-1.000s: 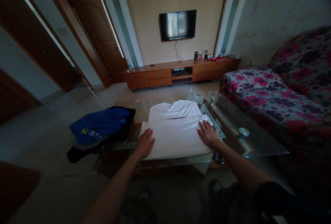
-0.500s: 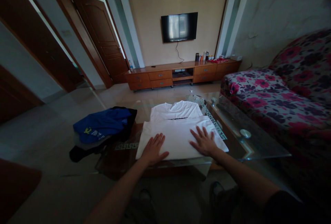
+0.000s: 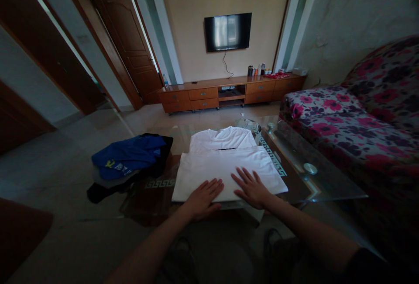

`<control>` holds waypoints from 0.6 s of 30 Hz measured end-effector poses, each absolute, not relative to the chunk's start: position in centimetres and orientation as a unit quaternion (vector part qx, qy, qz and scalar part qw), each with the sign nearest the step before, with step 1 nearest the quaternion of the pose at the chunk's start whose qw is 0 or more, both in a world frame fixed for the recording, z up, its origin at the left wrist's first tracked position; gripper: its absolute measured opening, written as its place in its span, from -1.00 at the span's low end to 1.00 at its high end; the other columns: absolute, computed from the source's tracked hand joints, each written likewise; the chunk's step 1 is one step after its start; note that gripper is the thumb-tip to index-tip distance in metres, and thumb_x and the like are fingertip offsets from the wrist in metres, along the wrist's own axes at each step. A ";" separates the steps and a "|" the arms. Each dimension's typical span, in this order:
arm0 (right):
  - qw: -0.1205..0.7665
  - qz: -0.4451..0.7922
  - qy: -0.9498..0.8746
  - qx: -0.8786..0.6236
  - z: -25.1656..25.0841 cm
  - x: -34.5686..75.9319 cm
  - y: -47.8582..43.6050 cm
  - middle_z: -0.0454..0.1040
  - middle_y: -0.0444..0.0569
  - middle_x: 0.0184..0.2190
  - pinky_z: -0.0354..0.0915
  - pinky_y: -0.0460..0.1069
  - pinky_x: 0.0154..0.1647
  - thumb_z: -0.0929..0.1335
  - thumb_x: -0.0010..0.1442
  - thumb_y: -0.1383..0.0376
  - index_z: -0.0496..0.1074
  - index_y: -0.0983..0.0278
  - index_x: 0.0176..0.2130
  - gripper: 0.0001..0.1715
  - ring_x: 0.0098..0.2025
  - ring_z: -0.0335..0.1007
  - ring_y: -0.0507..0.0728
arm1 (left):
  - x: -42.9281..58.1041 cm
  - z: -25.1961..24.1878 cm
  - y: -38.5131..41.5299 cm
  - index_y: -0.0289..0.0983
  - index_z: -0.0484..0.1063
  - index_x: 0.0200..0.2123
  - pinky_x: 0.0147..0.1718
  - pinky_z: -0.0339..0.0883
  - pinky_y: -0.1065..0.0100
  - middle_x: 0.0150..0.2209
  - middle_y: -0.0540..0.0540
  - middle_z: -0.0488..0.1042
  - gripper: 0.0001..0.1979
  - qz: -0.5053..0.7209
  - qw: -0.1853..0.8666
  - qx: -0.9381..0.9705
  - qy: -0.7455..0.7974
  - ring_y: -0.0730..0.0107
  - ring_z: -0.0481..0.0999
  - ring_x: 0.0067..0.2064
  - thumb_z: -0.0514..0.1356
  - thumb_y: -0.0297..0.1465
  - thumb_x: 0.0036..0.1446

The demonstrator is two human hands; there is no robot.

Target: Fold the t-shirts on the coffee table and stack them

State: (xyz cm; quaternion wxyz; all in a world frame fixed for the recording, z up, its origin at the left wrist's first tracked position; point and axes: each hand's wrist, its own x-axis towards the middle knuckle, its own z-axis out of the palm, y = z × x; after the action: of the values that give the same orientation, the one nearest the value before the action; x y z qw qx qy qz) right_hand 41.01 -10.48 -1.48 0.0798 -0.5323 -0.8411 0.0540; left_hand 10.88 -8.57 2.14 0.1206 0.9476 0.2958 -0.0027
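A white T-shirt (image 3: 225, 161) lies on the glass coffee table (image 3: 340, 188), its lower part folded up towards the neckline, which faces away from me. My left hand (image 3: 204, 196) rests flat at the near edge of the folded cloth, fingers stretched out and pointing up to the right. On the right part of the same near edge, my right hand (image 3: 252, 188) lies with its fingers spread and palm down. Neither hand grips the fabric. To the left, a heap of clothes (image 3: 131, 157) in blue, grey and black sits on the table's left side.
A sofa with a floral cover (image 3: 340, 113) stands along the right. Beyond the table is a low wooden TV cabinet (image 3: 203, 96) with bottles and cans on it, below a wall-mounted television (image 3: 228, 32). A wooden door (image 3: 127, 39) stands ajar at the left.
Both hands have slid over the white T-shirt towards its near edge, and the left has also moved right, closer to the right hand. The shirt keeps its folded shape.
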 end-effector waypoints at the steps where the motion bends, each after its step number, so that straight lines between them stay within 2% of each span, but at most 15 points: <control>1: 0.083 0.048 -0.840 -0.534 -1.5 41.0 -10.4 -0.26 0.02 0.49 -0.18 0.45 0.36 0.08 0.41 -0.14 -0.11 -0.03 0.46 -0.25 0.49 -0.33 0.37 | 10.9 2.1 -8.5 -0.02 -0.30 0.47 0.41 -0.19 0.05 0.49 -0.04 -0.21 -0.27 -0.007 0.121 0.946 0.300 0.20 -0.17 0.49 -0.11 0.04 0.37; 4: 0.089 0.039 -0.825 -0.557 -1.5 41.0 -10.1 -0.25 0.05 0.49 -0.18 0.44 0.36 0.10 0.40 -0.15 -0.08 -0.03 0.45 -0.24 0.49 -0.33 0.38 | 10.8 2.2 -8.5 -0.02 -0.28 0.47 0.41 -0.20 0.03 0.49 -0.04 -0.22 -0.27 -0.014 0.122 0.939 0.320 0.19 -0.18 0.49 -0.13 0.06 0.37; 7: 0.090 0.044 -0.821 -0.562 -1.4 40.3 -10.5 -0.24 0.15 0.48 -0.16 0.42 0.38 0.09 0.40 -0.16 -0.05 0.15 0.46 -0.17 0.49 -0.31 0.39 | 11.0 2.5 -9.0 -0.04 -0.31 0.47 0.40 -0.18 0.03 0.49 -0.05 -0.24 -0.26 -0.012 0.117 0.939 0.325 0.17 -0.20 0.49 -0.14 0.06 0.37; 9: 0.095 0.052 -0.854 -0.509 -1.5 39.5 -11.1 -0.20 0.15 0.47 -0.15 0.34 0.41 0.07 0.42 -0.12 -0.06 0.24 0.47 -0.16 0.49 -0.28 0.33 | 11.4 2.6 -9.6 -0.04 -0.34 0.47 0.41 -0.17 0.05 0.49 -0.04 -0.23 -0.27 -0.010 0.118 0.947 0.298 0.19 -0.19 0.49 -0.13 0.03 0.38; 12: 0.111 0.044 -0.893 -0.434 -1.9 38.4 -12.0 -0.16 0.10 0.47 -0.18 0.28 0.44 0.10 0.42 -0.09 -0.10 0.24 0.47 -0.17 0.49 -0.27 0.26 | 11.8 2.5 -10.2 -0.02 -0.36 0.47 0.41 -0.16 0.06 0.49 -0.02 -0.20 -0.27 -0.006 0.125 0.955 0.270 0.19 -0.16 0.48 -0.11 0.00 0.39; 18: 0.111 0.015 -0.880 -0.462 -2.5 37.7 -12.7 -0.21 0.18 0.47 -0.15 0.29 0.43 0.12 0.41 -0.10 -0.06 0.35 0.46 -0.12 0.49 -0.30 0.32 | 11.8 2.3 -10.4 -0.02 -0.38 0.47 0.41 -0.16 0.04 0.49 -0.03 -0.21 -0.22 -0.003 0.138 0.951 0.276 0.17 -0.15 0.48 -0.03 0.00 0.36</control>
State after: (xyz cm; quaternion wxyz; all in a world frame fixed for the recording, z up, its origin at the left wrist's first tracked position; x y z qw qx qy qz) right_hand 37.75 -12.68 -2.54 0.1115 -0.4617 -0.8799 0.0146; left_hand 11.82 -10.39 2.33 0.1382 0.9511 0.2761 -0.0027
